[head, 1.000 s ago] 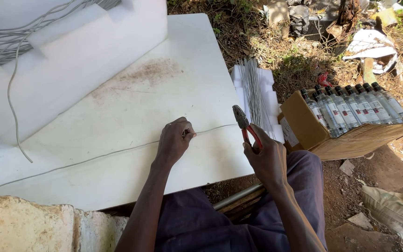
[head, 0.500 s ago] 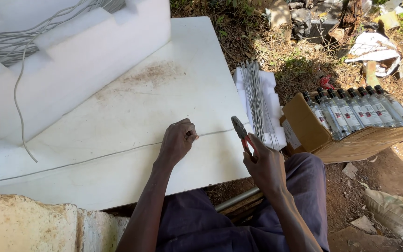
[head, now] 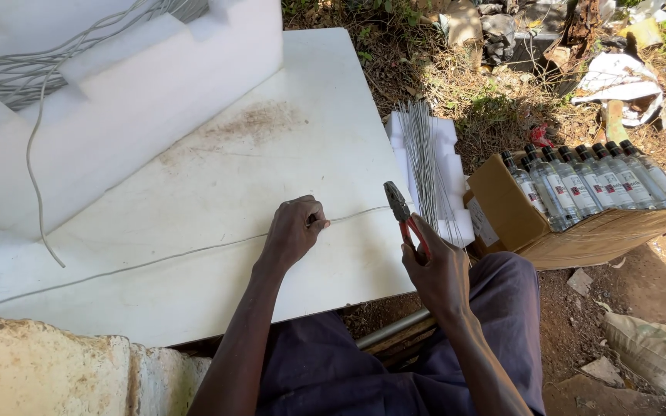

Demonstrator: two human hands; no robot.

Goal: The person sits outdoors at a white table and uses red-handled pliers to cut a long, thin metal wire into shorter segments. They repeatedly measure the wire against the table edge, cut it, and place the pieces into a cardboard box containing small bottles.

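Note:
A long thin grey wire (head: 156, 260) lies across a white slab (head: 217, 177) from its near left corner to its right edge. My left hand (head: 293, 231) presses on the slab and pinches this wire near its right end. My right hand (head: 437, 270) holds red-handled pliers (head: 402, 216) upright just off the slab's right edge; their jaws sit at the wire's end, and I cannot tell if they touch it.
A bundle of cut straight wires (head: 428, 166) rests on white foam pieces right of the slab. A cardboard box of clear bottles (head: 580, 200) stands further right. A stepped white foam block (head: 117, 100) with coiled wire sits at the back left. Rough stone (head: 48, 370) borders the near edge.
My right hand has shifted the pliers slightly left and down toward the wire's end. My left hand stays on the wire.

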